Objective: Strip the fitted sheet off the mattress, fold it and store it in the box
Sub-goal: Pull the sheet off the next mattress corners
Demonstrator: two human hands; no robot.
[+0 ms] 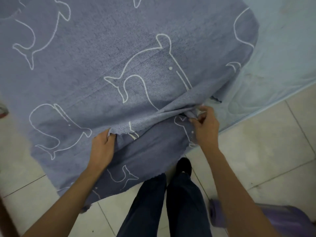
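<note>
Blue sheet (95,79), bunched ridge left-to-right

Subject is wearing loose dark navy trousers (185,206) and a black shoe (184,165), with left forearm (71,194) and right forearm (227,182) showing bare to the frame edge.
</note>
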